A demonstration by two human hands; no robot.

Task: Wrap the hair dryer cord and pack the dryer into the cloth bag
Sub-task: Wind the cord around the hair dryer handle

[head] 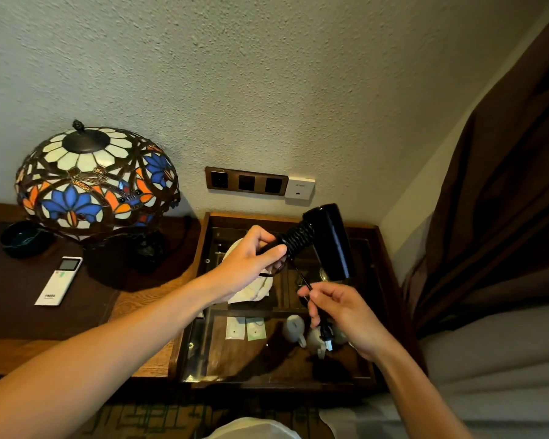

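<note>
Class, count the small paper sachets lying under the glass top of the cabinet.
2: a white sachet and a pale green sachet, side by side left of the cups. The arms may hide more.

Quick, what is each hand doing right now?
Left hand: closed around the hair dryer handle, where the cord is wound.
Right hand: closed on the loose end of the cord, near the plug.

Dim warm light, deep shadows, wide-angle warping

A stained-glass lamp stands beside a white remote.
</note>
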